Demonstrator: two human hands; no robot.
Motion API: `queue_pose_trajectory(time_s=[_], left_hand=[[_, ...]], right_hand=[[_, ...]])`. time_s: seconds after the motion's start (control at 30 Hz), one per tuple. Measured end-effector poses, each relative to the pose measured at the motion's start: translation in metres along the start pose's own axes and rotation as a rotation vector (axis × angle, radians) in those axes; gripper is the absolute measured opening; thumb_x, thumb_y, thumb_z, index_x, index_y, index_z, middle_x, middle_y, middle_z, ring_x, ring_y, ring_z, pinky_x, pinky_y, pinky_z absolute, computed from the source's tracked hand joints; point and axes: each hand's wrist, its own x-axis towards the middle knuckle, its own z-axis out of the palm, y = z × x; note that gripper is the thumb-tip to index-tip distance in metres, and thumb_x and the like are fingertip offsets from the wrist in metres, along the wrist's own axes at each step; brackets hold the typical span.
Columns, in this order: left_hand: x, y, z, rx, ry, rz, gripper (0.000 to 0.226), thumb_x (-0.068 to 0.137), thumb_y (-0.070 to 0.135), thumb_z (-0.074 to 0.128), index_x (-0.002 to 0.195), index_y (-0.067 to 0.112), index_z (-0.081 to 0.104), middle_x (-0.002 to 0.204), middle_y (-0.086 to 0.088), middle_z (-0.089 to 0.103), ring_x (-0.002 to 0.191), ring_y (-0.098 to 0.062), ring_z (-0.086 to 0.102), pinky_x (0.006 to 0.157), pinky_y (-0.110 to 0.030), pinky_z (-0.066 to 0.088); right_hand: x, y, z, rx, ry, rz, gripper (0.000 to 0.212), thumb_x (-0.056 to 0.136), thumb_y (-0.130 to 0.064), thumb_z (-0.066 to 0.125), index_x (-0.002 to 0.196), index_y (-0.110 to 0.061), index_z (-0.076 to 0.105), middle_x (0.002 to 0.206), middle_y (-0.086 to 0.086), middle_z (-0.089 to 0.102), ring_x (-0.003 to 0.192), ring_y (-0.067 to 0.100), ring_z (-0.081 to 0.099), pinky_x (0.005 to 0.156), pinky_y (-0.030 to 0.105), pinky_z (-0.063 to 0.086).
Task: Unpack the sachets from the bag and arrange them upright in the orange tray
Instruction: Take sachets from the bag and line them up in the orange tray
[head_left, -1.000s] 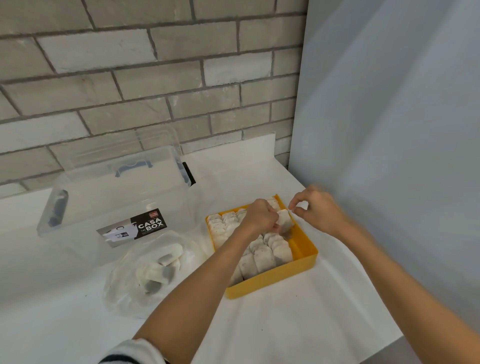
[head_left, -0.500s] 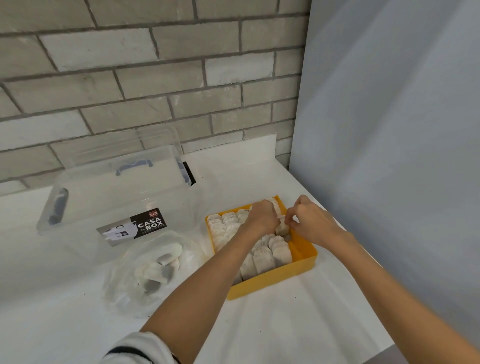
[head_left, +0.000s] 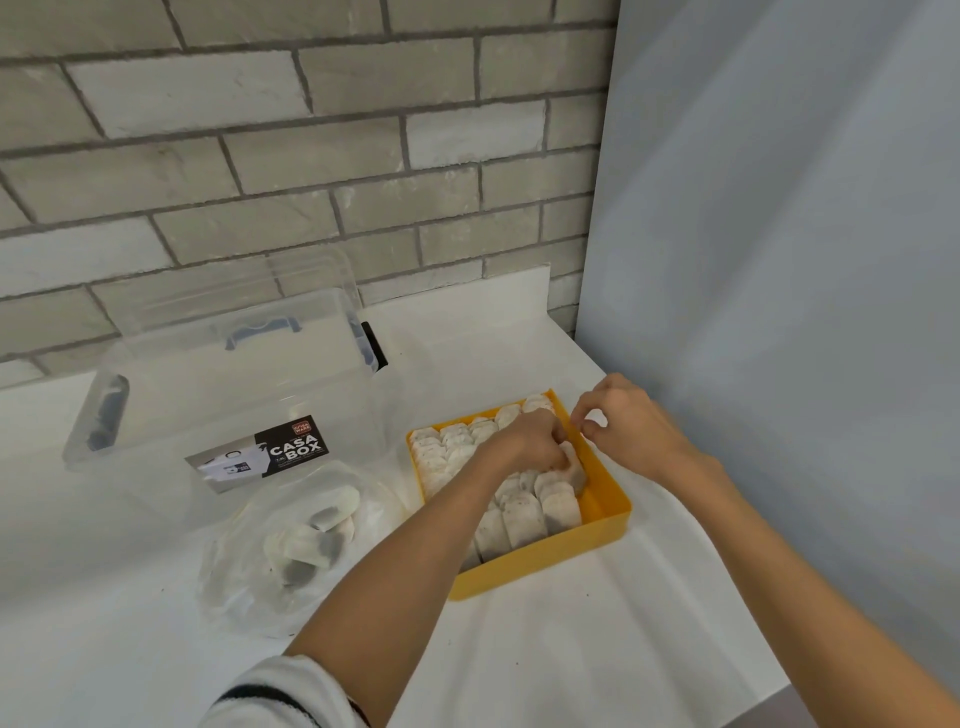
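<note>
The orange tray (head_left: 540, 567) stands on the white table, mid-right, with several pale sachets (head_left: 523, 519) upright in rows inside it. My left hand (head_left: 524, 441) reaches into the tray and its curled fingers grip one sachet (head_left: 572, 467) in the right-hand row. My right hand (head_left: 631, 428) hovers just over the tray's right rim; its fingers are curled, thumb and forefinger nearly meet, and nothing shows between them. A clear plastic bag (head_left: 244, 582) lies left of the tray, holding several more sachets (head_left: 306, 545).
A clear lidded storage box (head_left: 223, 384) with a "CASA BOX" label sits behind the bag, against the brick wall. A grey panel (head_left: 779, 312) rises close to the tray's right side. The table's edge runs across the lower right.
My right hand has let go of the sachet and drawn back up to the tray's right rim. My left hand stays low in the tray, holding that sachet in the right-hand row.
</note>
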Motion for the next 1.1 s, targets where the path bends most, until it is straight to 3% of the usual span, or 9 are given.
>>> queue_pose_trajectory(time_s=[0.1, 0.23, 0.43, 0.53, 0.73, 0.83, 0.97, 1.1], left_hand=[[0.004, -0.004, 0.006, 0.166, 0.136, 0.014, 0.02, 0.081, 0.013, 0.065, 0.101, 0.012, 0.064, 0.099, -0.007, 0.066, 0.093, -0.024, 0.062, 0.079, -0.036, 0.052], [0.006, -0.006, 0.013, 0.252, 0.322, 0.04, 0.017, 0.082, 0.018, 0.068, 0.099, 0.016, 0.067, 0.101, -0.004, 0.067, 0.096, -0.023, 0.062, 0.079, -0.035, 0.052], [0.008, -0.008, 0.019, 0.368, 0.356, -0.006, 0.018, 0.083, 0.029, 0.069, 0.1, 0.022, 0.066, 0.106, -0.002, 0.065, 0.106, -0.022, 0.057, 0.093, -0.039, 0.043], [0.007, -0.008, 0.018, 0.42, 0.428, -0.017, 0.025, 0.081, 0.033, 0.07, 0.103, 0.022, 0.061, 0.108, -0.001, 0.064, 0.107, -0.023, 0.057, 0.093, -0.038, 0.04], [0.002, -0.015, 0.013, 0.305, 0.45, -0.007, 0.044, 0.073, 0.038, 0.076, 0.107, 0.021, 0.053, 0.108, -0.001, 0.065, 0.105, -0.024, 0.058, 0.088, -0.038, 0.04], [-0.01, -0.019, -0.001, 0.196, 0.467, 0.005, 0.032, 0.079, 0.031, 0.072, 0.105, 0.021, 0.055, 0.106, -0.001, 0.065, 0.104, -0.023, 0.059, 0.085, -0.037, 0.042], [-0.039, -0.029, -0.028, -0.002, 0.501, 0.015, 0.02, 0.085, 0.023, 0.063, 0.105, 0.022, 0.06, 0.096, 0.006, 0.065, 0.097, -0.018, 0.059, 0.081, -0.034, 0.048], [-0.082, -0.044, -0.053, -0.133, 0.512, 0.091, 0.014, 0.085, 0.022, 0.066, 0.098, 0.022, 0.065, 0.084, 0.011, 0.065, 0.078, -0.008, 0.059, 0.074, -0.023, 0.049]], right_hand=[[0.001, 0.002, 0.0, 0.003, 0.006, 0.001, 0.018, 0.095, -0.021, 0.054, 0.104, -0.023, 0.069, 0.118, 0.004, 0.051, 0.101, 0.022, 0.056, 0.083, 0.037, 0.053], [-0.001, 0.003, 0.004, -0.006, -0.019, 0.01, 0.018, 0.095, -0.021, 0.054, 0.105, -0.023, 0.068, 0.118, 0.004, 0.051, 0.1, 0.021, 0.056, 0.082, 0.036, 0.053], [-0.004, 0.002, 0.009, 0.001, -0.05, 0.022, 0.018, 0.094, -0.021, 0.056, 0.107, -0.024, 0.067, 0.12, 0.004, 0.052, 0.1, 0.02, 0.056, 0.082, 0.031, 0.053], [-0.004, 0.001, 0.009, 0.002, -0.05, 0.03, 0.019, 0.095, -0.021, 0.055, 0.109, -0.023, 0.067, 0.121, 0.004, 0.051, 0.101, 0.02, 0.056, 0.081, 0.028, 0.052], [-0.004, 0.001, 0.006, 0.02, -0.026, 0.016, 0.016, 0.094, -0.022, 0.056, 0.105, -0.023, 0.068, 0.118, 0.004, 0.052, 0.099, 0.021, 0.057, 0.084, 0.035, 0.053], [-0.003, 0.0, 0.001, 0.03, 0.016, -0.004, 0.016, 0.093, -0.022, 0.057, 0.103, -0.025, 0.068, 0.117, 0.004, 0.052, 0.095, 0.021, 0.057, 0.083, 0.04, 0.054], [0.001, -0.013, -0.005, 0.069, 0.056, -0.07, 0.015, 0.092, -0.018, 0.058, 0.1, -0.023, 0.07, 0.111, 0.003, 0.054, 0.076, 0.018, 0.053, 0.078, 0.042, 0.054], [0.005, -0.044, -0.005, 0.151, 0.037, -0.172, 0.016, 0.091, -0.017, 0.058, 0.095, -0.026, 0.071, 0.097, -0.005, 0.062, 0.075, 0.009, 0.053, 0.077, 0.039, 0.053]])
